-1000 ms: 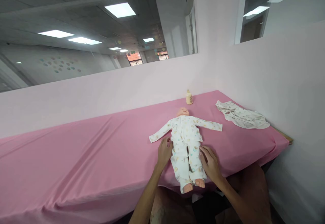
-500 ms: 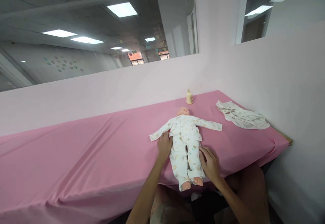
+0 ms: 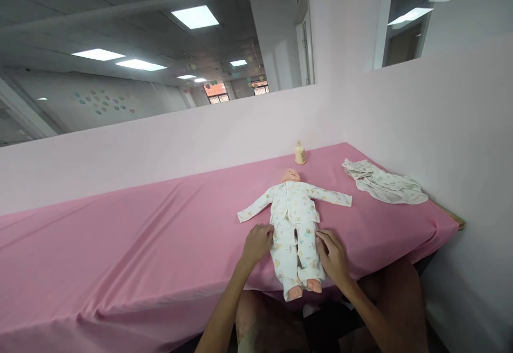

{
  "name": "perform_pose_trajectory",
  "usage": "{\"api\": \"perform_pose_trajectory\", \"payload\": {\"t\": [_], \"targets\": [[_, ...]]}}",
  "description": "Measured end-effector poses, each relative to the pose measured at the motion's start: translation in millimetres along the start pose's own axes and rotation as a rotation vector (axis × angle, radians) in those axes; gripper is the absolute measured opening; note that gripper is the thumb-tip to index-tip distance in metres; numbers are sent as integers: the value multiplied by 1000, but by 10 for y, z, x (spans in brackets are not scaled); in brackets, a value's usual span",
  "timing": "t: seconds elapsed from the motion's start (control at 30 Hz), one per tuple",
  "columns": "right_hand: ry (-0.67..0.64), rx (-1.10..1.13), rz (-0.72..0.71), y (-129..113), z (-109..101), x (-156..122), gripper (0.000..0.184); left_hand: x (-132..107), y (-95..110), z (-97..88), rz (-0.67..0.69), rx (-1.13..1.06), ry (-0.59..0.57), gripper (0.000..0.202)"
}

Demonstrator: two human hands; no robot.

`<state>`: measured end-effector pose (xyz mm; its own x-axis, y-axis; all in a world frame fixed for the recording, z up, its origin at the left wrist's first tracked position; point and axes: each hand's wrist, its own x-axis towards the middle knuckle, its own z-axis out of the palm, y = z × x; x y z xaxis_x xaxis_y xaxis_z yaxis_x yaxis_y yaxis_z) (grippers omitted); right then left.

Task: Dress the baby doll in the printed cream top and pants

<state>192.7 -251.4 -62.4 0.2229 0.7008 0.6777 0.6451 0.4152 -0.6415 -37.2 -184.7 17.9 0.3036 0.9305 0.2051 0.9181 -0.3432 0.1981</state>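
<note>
Some fingers (image 3: 264, 228) of the left hand (image 3: 257, 243) curl unseen beside the doll (image 3: 294, 209).

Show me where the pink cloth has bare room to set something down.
Widest, though creased: the pink cloth left of the doll and left hand. Smaller: between the right hand and the crumpled white garment. Crowded: around the trousers, with a hand on either side.

Doll (image 3: 295, 203): lower centre, face-up in patterned clothes
Left hand (image 3: 258, 242): at trousers' (image 3: 285, 257) picture-left edge
Right hand (image 3: 333, 254): at their picture-right edge
Bottle (image 3: 300, 154): right of centre, upright
</note>
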Motion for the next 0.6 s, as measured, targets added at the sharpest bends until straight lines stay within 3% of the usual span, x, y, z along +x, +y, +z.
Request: {"api": "perform_pose_trajectory", "payload": {"t": [0.1, 0.17, 0.3, 0.43, 0.6], "targets": [[2, 83, 45, -43, -11, 67, 27, -16, 16, -222, 7, -187, -31, 24], [-9, 116, 69, -88, -21, 165, 26, 46, 46, -359, 0, -310, 19, 22], [-33, 107, 16, -180, 3, 557, 24, 370, 188, -505, 52, -369, 119, 20], [-117, -37, -43, -230, 181, 1187, 24, 837, 380, -440, 19, -206, 117, 21], [-302, -316, 67, -235, 684, 1898, 24, 1172, 502, -187, 11, -58, 50, 22]]}}
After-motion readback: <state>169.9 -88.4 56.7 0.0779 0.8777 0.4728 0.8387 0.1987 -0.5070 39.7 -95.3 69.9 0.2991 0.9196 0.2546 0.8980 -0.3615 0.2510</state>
